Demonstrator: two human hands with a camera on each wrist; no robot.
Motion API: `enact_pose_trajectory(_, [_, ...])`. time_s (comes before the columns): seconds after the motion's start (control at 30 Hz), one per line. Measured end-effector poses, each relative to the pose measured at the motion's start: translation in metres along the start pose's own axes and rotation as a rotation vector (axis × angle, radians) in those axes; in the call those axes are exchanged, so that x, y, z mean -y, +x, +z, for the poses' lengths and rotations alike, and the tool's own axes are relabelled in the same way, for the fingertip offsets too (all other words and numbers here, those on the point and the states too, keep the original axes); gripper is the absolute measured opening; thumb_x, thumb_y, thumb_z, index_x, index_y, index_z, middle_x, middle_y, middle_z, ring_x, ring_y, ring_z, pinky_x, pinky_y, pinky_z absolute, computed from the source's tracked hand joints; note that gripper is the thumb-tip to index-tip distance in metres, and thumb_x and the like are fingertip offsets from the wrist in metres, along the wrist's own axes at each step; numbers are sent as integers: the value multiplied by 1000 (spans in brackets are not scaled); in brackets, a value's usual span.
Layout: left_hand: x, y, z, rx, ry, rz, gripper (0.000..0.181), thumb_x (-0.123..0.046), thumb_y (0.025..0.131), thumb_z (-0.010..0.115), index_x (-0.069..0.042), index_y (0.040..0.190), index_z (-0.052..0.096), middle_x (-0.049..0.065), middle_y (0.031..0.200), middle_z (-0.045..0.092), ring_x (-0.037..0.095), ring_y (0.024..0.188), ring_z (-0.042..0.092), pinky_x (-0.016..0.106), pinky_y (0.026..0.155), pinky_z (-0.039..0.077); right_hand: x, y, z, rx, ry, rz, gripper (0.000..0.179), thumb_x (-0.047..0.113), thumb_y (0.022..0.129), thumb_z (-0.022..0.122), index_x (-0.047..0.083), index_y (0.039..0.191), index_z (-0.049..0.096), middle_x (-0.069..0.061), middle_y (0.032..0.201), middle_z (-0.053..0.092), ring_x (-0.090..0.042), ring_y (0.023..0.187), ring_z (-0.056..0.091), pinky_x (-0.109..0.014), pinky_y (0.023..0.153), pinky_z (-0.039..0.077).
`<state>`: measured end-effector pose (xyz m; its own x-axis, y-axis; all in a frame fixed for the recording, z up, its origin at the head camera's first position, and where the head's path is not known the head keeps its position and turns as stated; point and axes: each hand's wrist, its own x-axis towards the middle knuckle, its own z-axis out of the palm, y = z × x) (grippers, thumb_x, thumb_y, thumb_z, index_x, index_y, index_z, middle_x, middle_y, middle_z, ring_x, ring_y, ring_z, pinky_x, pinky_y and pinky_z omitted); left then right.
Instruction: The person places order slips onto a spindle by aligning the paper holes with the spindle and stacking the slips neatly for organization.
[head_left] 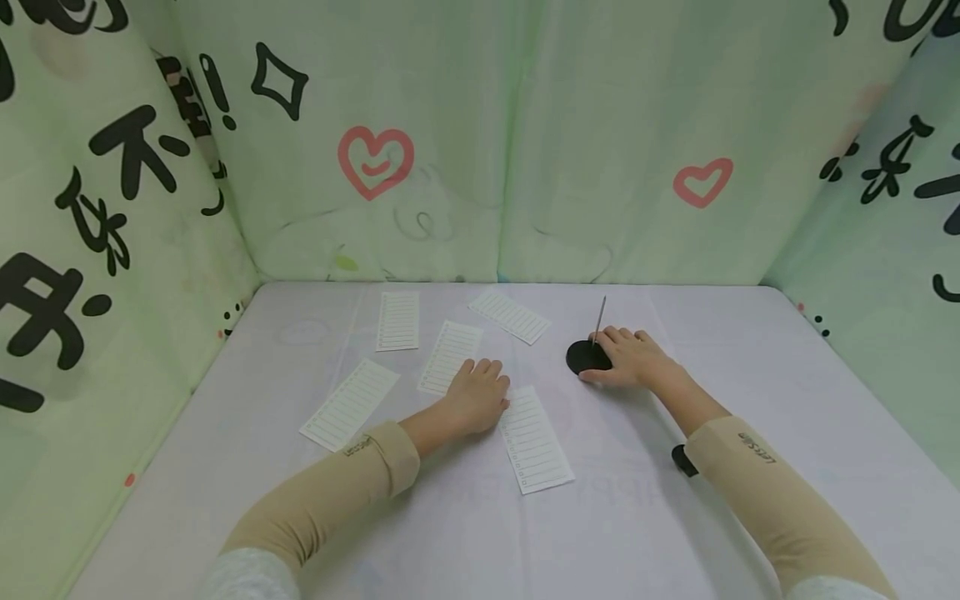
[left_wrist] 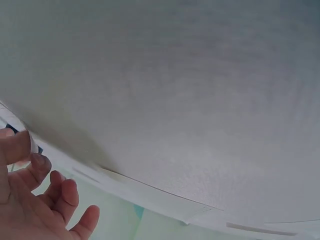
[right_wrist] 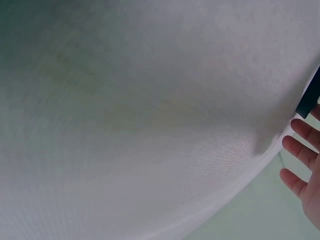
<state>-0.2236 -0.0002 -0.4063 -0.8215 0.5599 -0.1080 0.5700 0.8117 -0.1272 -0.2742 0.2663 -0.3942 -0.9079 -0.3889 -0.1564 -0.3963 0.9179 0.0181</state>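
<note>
While four ruled slips (head_left: pixel 398 321) lie toward the table's (head_left: pixel 637 533) far and left edges, one partly covered by the left hand (head_left: pixel 474 396), we see that hand's thumb and forefinger pinch a fifth slip (head_left: pixel 536 442). Right of centre, near the far edge, the right hand (head_left: pixel 628 360) grips a black base (head_left: pixel 583 358) carrying a spike (head_left: pixel 600 315), its free fingers slightly apart. We read "Lets" on the right sleeve (head_left: pixel 780 500).

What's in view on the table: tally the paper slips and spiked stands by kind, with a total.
Slips: 5
Stand: 1
Total: 6
</note>
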Motion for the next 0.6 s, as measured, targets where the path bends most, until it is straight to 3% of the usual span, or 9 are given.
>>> enact_pose_trajectory(0.27, [-2,-1,-3,-106,46,27,31,-24,98,40,-13,121,57,3,118,52,20,110,46,41,99,33,1,0,0,-2,-1,3,74,57,86,47,1,134,39,-22,132,40,-40,119,39,-57,94,29])
enact_pose_trajectory(0.6, [-2,-4,-9,-227,16,15,27,-23,98,41,-17,117,59,0,109,53,17,100,48,37,94,36,1,1,0,-1,-1,10,74,57,86,48,1,134,39,-22,132,40,-40,119,39,-57,95,28])
